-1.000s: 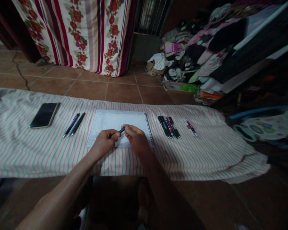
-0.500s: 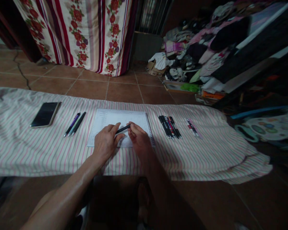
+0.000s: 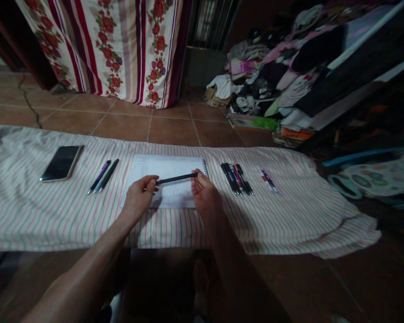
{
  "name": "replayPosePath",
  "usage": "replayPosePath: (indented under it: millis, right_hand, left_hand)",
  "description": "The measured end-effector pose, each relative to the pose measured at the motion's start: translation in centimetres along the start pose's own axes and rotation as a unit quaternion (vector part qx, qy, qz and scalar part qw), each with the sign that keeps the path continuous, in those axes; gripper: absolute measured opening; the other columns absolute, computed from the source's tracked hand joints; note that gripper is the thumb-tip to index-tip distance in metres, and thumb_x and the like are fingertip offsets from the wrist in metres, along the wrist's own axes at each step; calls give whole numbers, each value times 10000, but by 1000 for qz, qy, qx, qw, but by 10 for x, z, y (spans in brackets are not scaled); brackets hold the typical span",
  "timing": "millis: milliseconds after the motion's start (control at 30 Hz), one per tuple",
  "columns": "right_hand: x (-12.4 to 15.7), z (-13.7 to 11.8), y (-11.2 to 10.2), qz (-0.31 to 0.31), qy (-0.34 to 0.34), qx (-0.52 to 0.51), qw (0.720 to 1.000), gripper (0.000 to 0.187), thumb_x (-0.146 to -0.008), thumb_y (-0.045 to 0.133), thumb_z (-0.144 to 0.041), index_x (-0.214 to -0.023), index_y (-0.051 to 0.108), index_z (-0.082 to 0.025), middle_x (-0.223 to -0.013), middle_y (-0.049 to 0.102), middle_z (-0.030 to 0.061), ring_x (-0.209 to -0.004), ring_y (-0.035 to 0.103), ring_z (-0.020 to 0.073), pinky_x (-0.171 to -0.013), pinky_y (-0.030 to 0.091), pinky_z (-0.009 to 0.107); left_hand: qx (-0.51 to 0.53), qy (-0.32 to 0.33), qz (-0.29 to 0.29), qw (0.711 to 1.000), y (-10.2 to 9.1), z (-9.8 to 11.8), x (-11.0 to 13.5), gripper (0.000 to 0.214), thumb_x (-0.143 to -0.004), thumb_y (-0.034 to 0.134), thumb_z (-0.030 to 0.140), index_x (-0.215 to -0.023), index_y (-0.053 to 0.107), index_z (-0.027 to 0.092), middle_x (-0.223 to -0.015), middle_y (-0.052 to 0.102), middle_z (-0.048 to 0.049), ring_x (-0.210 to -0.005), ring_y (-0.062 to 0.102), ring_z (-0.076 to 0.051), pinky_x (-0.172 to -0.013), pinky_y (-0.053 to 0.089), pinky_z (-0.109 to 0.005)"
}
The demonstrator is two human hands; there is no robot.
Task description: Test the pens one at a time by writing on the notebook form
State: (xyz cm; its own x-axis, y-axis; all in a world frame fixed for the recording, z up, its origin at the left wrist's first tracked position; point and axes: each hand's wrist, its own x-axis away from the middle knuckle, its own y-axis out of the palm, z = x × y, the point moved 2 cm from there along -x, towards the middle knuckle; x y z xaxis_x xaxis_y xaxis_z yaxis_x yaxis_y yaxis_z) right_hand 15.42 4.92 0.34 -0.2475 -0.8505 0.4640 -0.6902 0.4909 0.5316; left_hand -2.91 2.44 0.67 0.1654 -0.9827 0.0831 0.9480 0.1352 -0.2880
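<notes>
A slim black pen [image 3: 177, 178] is held level between my two hands, above a spiral notebook [image 3: 170, 163]. My left hand [image 3: 142, 190] pinches its left end between thumb and fingers. Its right end sits in the fingertips of my right hand [image 3: 204, 190]. The notebook lies open with faint writing on its white page, its wire binding along the right side. Left of the notebook lie several pens [image 3: 103, 176], one of them purple. To its right is a bundle of mostly black pens [image 3: 237, 178].
A phone [image 3: 62, 163] lies face up at the left on the striped cloth [image 3: 188, 229]. Small pink and white packaged items [image 3: 269, 178] lie at the right. Beyond are a floral curtain [image 3: 131, 49] and a heap of clothes [image 3: 272, 72] on the tiled floor.
My hands have moved apart, and more of the black pen now shows between them. My left hand has closed to a pinch at its end, and the pen lies more level.
</notes>
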Motion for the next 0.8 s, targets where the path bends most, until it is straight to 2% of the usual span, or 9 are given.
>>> replayPosePath:
  millis: [133,233,333,400,467,567,667,800]
  right_hand:
    - [-3,3,-2,-10,3,-5,1000,129,-798,560,-118,-789,668,-187,-850,705,12,-736,652,58,-576,512,90]
    - [-4,4,-2,-12,-2,1,1000,134,-788,559,-111,-792,666,-191,-845,704,14,-732,655,65,-569,519,101]
    - [-6,6,-2,-14,-4,4,1000,142,-786,559,-112,-797,673,-196,-851,711,12,-749,657,67,-582,519,102]
    - [-8,7,-3,-30,4,10,1000,138,-784,568,-116,-807,677,-197,-856,714,11,-744,656,63,-583,515,100]
    - [-9,8,-2,-59,6,22,998,126,-780,586,-130,-828,681,-196,-873,715,13,-732,655,59,-583,513,99]
    - [-7,9,0,-99,-7,39,994,127,-774,607,-159,-867,684,-197,-910,711,15,-745,656,57,-596,512,95]
    - [0,10,5,-91,-4,36,995,125,-773,593,-143,-843,686,-189,-874,710,10,-733,652,51,-587,506,88]
    - [6,11,8,-52,7,29,998,136,-763,569,-116,-797,683,-179,-829,710,15,-728,650,64,-582,512,108]
  left_hand:
    - [54,-20,-6,998,3,8,4,341,-773,499,342,-980,633,107,-750,691,-67,-635,609,-146,-620,489,-294]
    - [58,-20,-15,998,2,11,4,354,-766,510,351,-976,638,96,-704,675,-54,-605,594,-139,-611,488,-289]
    - [10,0,-25,1000,0,10,4,353,-798,478,345,-1005,640,109,-690,675,-50,-633,611,-156,-643,493,-301]
    - [-82,37,-22,996,-2,10,5,340,-823,470,354,-1027,643,143,-763,691,-58,-692,626,-172,-689,488,-313]
    - [-212,92,-14,973,-3,13,7,322,-836,485,364,-1039,645,172,-864,692,-67,-757,628,-189,-727,474,-320]
    - [-375,163,-9,913,-2,16,11,322,-852,496,358,-1075,631,168,-946,664,-89,-852,612,-222,-742,461,-325]
    - [-455,194,-4,869,-1,17,13,311,-869,482,347,-1080,624,169,-931,650,-94,-891,591,-246,-712,458,-328]
    - [-493,221,16,841,0,19,14,238,-875,475,298,-985,651,182,-917,648,-89,-904,562,-254,-723,451,-336]
